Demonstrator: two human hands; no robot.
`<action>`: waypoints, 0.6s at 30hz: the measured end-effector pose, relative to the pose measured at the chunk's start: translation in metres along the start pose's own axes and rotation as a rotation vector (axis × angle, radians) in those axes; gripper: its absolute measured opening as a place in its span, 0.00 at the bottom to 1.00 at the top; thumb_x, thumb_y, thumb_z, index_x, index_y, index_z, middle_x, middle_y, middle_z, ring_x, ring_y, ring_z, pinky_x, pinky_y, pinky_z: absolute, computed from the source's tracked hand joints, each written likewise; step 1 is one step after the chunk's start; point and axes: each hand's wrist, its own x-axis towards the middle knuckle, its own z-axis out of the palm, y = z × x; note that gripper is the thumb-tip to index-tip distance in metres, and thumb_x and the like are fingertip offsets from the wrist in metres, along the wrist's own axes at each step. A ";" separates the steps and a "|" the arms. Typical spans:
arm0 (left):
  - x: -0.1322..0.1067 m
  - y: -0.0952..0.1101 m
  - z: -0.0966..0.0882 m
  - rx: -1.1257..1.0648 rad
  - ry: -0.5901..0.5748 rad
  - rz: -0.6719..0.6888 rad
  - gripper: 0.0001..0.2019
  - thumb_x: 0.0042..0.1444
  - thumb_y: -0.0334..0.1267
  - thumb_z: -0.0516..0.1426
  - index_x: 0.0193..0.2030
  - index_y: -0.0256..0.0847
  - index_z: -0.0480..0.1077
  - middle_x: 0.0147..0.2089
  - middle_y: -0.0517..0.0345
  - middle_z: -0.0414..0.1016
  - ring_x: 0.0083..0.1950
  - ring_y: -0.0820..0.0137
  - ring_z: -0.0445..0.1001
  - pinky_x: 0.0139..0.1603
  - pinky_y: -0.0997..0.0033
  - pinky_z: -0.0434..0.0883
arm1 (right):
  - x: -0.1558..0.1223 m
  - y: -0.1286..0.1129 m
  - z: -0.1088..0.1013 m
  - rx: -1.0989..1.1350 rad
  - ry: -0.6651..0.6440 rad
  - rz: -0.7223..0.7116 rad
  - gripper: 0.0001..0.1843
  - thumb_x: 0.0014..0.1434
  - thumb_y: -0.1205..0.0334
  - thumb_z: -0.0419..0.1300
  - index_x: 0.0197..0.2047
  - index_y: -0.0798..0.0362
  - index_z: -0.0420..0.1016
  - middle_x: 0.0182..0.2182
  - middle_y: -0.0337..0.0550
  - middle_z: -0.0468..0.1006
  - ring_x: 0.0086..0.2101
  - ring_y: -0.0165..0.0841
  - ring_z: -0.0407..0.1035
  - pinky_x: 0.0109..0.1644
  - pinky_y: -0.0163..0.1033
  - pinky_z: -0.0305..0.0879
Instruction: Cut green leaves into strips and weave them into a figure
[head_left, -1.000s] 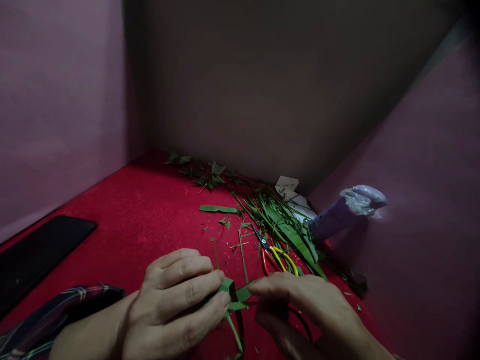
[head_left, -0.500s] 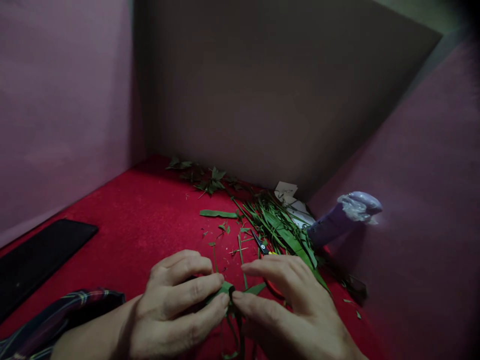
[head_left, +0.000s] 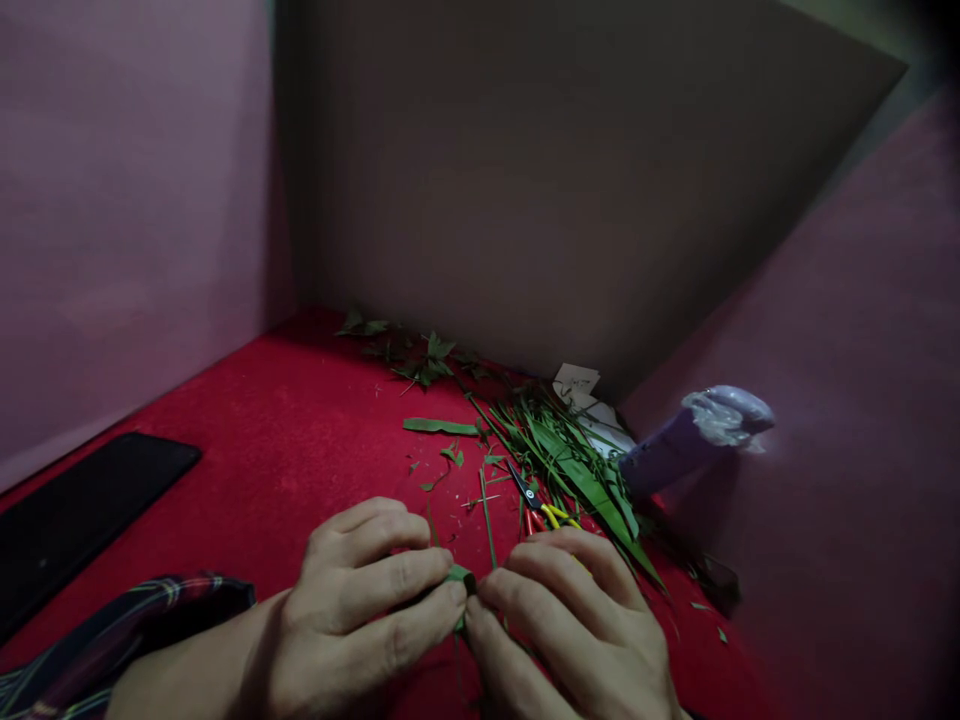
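Observation:
My left hand and my right hand meet fingertip to fingertip low in the view, over the red cloth. Both pinch a small folded piece of green leaf strip, most of it hidden between the fingers. A thin green strip runs away from the fold toward the back. Small scissors with red and yellow handles lie just beyond my right hand. A plaid sleeve covers my left forearm.
A pile of long green leaves lies at the back right, with loose leaf scraps near the back wall. A purple tube wrapped in plastic leans at the right wall. A white paper and a black flat object are also there.
My right hand has drawn in toward my left and its fingers have closed on the leaf fold. The loose strip ends that stuck out between the hands are now covered.

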 end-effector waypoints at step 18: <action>0.004 -0.013 -0.010 0.058 0.044 0.074 0.07 0.57 0.30 0.52 0.37 0.36 0.73 0.35 0.55 0.79 0.41 0.68 0.72 0.40 0.66 0.72 | -0.010 0.032 -0.049 0.438 -0.379 0.397 0.08 0.56 0.69 0.58 0.40 0.49 0.71 0.24 0.37 0.76 0.23 0.28 0.69 0.26 0.30 0.64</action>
